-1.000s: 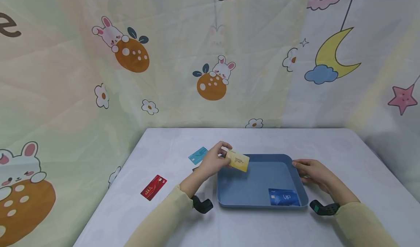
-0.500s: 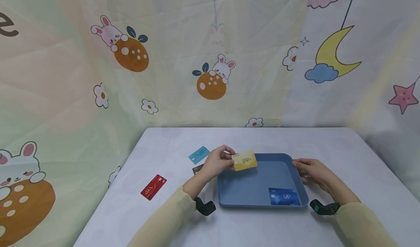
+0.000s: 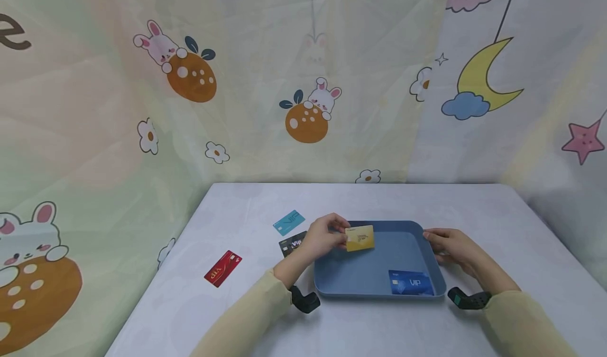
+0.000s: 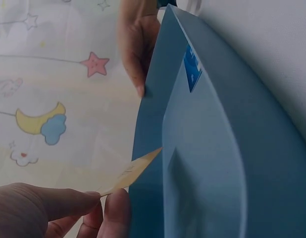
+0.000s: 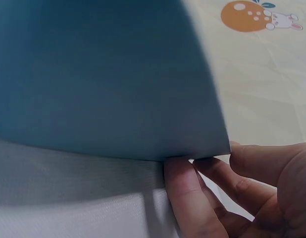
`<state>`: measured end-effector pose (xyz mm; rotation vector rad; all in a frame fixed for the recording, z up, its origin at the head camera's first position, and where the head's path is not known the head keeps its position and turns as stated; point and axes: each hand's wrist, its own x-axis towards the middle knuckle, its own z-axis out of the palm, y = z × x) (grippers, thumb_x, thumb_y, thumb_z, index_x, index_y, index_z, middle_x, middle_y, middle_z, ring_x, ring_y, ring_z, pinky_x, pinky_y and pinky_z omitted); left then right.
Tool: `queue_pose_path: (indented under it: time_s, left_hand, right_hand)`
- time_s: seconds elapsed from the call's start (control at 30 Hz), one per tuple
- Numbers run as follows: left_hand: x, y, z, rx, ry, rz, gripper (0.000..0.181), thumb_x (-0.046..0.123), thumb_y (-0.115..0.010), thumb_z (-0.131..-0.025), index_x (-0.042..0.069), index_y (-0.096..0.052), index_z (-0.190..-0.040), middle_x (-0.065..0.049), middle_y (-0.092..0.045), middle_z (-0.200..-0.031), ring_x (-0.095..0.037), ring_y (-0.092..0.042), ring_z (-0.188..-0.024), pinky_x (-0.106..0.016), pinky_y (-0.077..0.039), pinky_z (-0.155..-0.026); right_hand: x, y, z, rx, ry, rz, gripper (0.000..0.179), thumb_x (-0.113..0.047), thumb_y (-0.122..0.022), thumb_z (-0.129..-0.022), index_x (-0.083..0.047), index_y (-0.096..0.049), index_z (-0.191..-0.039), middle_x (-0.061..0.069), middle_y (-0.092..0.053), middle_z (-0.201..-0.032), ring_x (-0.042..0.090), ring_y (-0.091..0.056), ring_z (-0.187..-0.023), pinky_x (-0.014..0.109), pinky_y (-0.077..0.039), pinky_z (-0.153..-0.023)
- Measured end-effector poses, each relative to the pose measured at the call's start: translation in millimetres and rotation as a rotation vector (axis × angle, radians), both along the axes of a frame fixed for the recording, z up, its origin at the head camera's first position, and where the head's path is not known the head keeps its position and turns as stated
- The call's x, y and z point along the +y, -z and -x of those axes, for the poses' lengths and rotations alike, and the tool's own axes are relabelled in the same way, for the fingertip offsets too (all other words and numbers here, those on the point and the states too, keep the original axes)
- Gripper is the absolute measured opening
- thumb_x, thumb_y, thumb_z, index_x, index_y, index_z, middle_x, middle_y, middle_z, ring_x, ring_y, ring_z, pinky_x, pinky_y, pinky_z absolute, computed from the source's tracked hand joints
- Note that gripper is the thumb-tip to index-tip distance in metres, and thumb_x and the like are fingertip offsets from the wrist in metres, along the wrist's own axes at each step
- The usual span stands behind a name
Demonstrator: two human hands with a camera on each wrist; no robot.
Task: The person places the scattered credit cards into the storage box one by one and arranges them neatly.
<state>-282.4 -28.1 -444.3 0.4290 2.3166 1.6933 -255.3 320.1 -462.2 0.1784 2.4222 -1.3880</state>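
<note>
My left hand [image 3: 327, 237] pinches a yellow card [image 3: 360, 238] between thumb and fingers, over the left back part of a blue tray [image 3: 379, 297]. In the left wrist view the card [image 4: 130, 173] is tilted, its far corner overlapping the tray's inside. My right hand [image 3: 452, 249] holds the tray's right edge near the back corner. In the right wrist view the thumb [image 5: 257, 161] is at the rim and the other fingers [image 5: 185, 181] lie against the tray's underside edge. A blue VIP card [image 3: 411, 283] lies in the tray's front right corner.
Left of the tray, a teal card [image 3: 289, 222], a black VIP card [image 3: 291, 243] partly hidden by the left arm, and a red VIP card [image 3: 223, 269] lie on the white table [image 3: 256, 199]. A patterned cloth [image 3: 246, 83] hangs behind the table.
My left hand has moved right and slightly down with the yellow card, further over the tray. More of the black card shows now. The right hand and tray have stayed put.
</note>
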Motion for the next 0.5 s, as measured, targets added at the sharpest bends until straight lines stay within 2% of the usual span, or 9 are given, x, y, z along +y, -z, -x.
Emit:
queue_pose_path:
  time_s: [0.13,0.27,0.5]
  left_hand:
    - [4.2,-1.1,-2.7,0.001,0.007,0.001,0.023,-0.004,-0.069,-0.091,0.004,-0.070,-0.112,-0.007,-0.065,-0.101,-0.016,-0.069,-0.082,-0.036,-0.064,-0.073]
    - [9.7,-1.8,-4.4,0.006,0.023,0.006,0.023,-0.005,-0.068,-0.091,0.002,-0.069,-0.113,-0.007,-0.065,-0.101,-0.014,-0.070,-0.084,-0.035,-0.064,-0.072]
    - [20.9,-3.6,-7.3,0.051,0.049,0.038,0.022,-0.005,-0.067,-0.092,0.004,-0.070,-0.112,-0.006,-0.066,-0.100,-0.012,-0.069,-0.083,-0.030,-0.063,-0.068]
  right_hand:
    - [0,-0.2,-0.4,0.002,0.004,-0.001,0.070,-0.039,-0.047,-0.110,0.015,-0.033,-0.152,0.037,-0.048,-0.147,0.044,-0.060,-0.127,0.031,-0.060,-0.082]
    - [0,-0.7,-0.7,0.001,0.010,0.002,0.069,-0.038,-0.048,-0.109,0.014,-0.034,-0.152,0.035,-0.051,-0.145,0.038,-0.065,-0.121,0.029,-0.060,-0.079]
    - [0,-0.7,-1.3,0.006,0.002,0.000,0.070,-0.039,-0.049,-0.109,0.014,-0.034,-0.152,0.036,-0.050,-0.146,0.040,-0.063,-0.124,0.028,-0.059,-0.079]
